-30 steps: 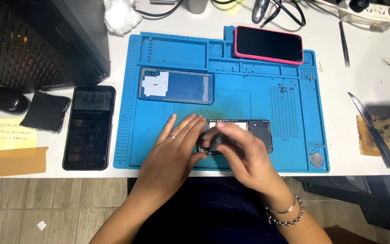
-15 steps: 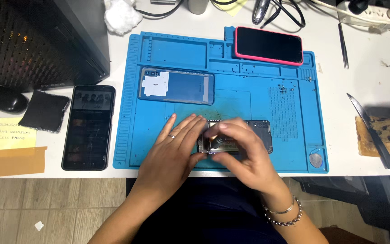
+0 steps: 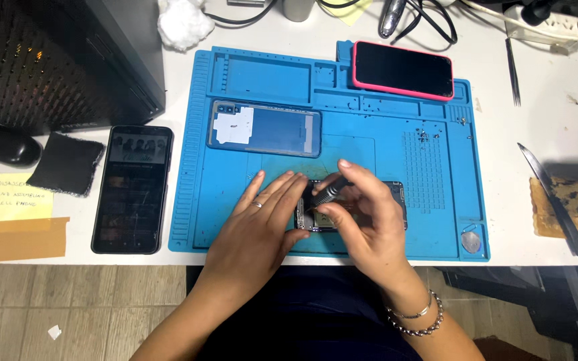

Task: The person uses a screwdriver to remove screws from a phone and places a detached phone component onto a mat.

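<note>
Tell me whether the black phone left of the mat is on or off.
On: the black phone, lying flat beside the blue mat, has a lit screen showing dim pictures.

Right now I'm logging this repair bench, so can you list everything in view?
silicone repair mat: 1, blue, desk centre
opened phone: 1, dark, mat front, under both hands
detached back cover: 1, blue, mat upper left
pink-cased phone: 1, mat top right
black phone: 1, left of mat
black cloth pad: 1, far left
computer mouse: 1, black, left edge
yellow sticky note: 1, front left
left hand: steadies opened phone
right hand: holds dark screwdriver
</note>
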